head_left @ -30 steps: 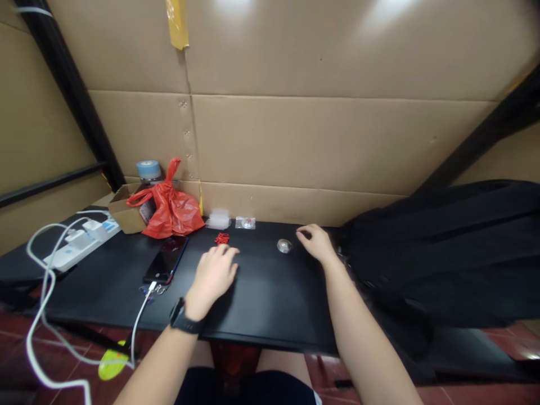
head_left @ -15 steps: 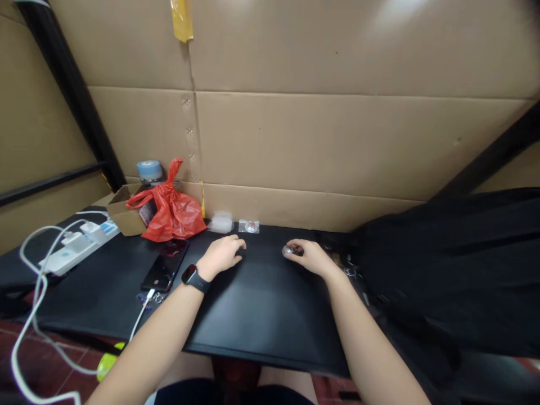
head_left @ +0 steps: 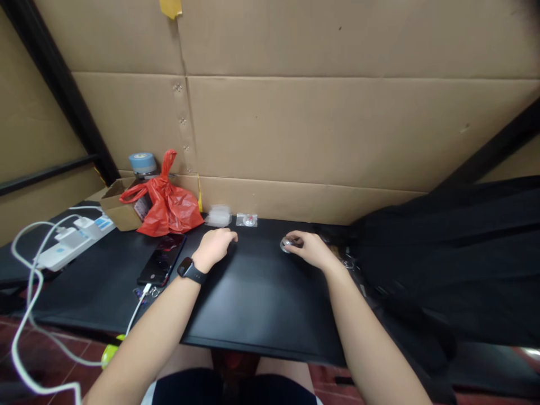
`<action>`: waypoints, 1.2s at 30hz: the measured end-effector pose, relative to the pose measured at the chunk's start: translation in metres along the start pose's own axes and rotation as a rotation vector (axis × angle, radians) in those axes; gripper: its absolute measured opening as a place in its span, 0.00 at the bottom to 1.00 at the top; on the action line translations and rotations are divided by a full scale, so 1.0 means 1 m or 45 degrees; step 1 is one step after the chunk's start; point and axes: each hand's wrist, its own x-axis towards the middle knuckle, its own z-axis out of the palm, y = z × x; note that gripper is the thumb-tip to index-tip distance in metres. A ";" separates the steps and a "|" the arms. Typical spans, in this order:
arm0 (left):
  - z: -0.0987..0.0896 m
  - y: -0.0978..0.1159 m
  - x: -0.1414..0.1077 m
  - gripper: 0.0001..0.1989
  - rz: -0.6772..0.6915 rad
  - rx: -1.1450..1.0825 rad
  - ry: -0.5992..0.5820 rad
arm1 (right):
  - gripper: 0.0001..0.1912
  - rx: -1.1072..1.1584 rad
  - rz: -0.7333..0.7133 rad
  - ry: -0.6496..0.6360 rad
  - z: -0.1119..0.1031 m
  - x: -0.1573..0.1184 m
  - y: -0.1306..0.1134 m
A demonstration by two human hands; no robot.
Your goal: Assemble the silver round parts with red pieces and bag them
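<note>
My right hand (head_left: 311, 247) grips a small round, shiny, clear-looking object (head_left: 288, 244) between thumb and fingers, just over the black table (head_left: 261, 298). To the left, my left hand (head_left: 215, 246) is near the tabletop, its fingers bent and pointing right; whether anything is under them is hidden. A black watch (head_left: 192, 271) is on my left wrist. Beyond the hands, a small clear packet (head_left: 247, 220) with a round item lies by the cardboard wall, beside a stack of translucent pieces (head_left: 218, 216).
On the left are a red plastic bag (head_left: 171, 208), a cardboard box (head_left: 120, 208), a blue-lidded jar (head_left: 142, 163), a phone (head_left: 162, 260) on a white cable, and a power strip (head_left: 67, 250). Black cloth (head_left: 455, 253) is heaped on the right.
The view has tilted slightly down. My left hand's thumb and fingers, apart before, now look closer together. My right hand still holds the round object, more of which shows.
</note>
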 end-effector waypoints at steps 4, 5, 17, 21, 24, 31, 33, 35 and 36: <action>0.001 -0.001 0.000 0.19 -0.007 -0.025 0.025 | 0.13 0.001 0.012 -0.014 0.000 0.000 -0.001; 0.002 -0.001 0.000 0.19 -0.008 -0.040 0.032 | 0.13 0.002 0.014 -0.017 0.000 0.000 -0.002; -0.020 0.009 0.002 0.20 0.137 -0.300 0.396 | 0.14 0.063 -0.094 0.068 0.000 -0.001 -0.012; -0.020 0.015 0.004 0.12 0.159 -0.417 0.453 | 0.17 0.074 -0.099 0.118 0.001 -0.001 -0.018; -0.016 0.019 0.005 0.10 0.144 -0.530 0.487 | 0.17 0.091 -0.119 0.124 0.002 -0.002 -0.026; -0.007 0.022 0.007 0.06 0.158 -0.778 0.429 | 0.16 0.131 -0.142 0.107 0.002 -0.003 -0.040; -0.005 0.022 0.007 0.04 0.148 -0.802 0.409 | 0.16 0.144 -0.144 0.093 0.002 -0.004 -0.043; -0.003 0.021 0.007 0.05 0.139 -0.764 0.391 | 0.16 0.152 -0.148 0.085 0.002 -0.004 -0.046; -0.001 0.021 0.008 0.05 0.138 -0.725 0.375 | 0.15 0.156 -0.152 0.083 0.002 -0.004 -0.047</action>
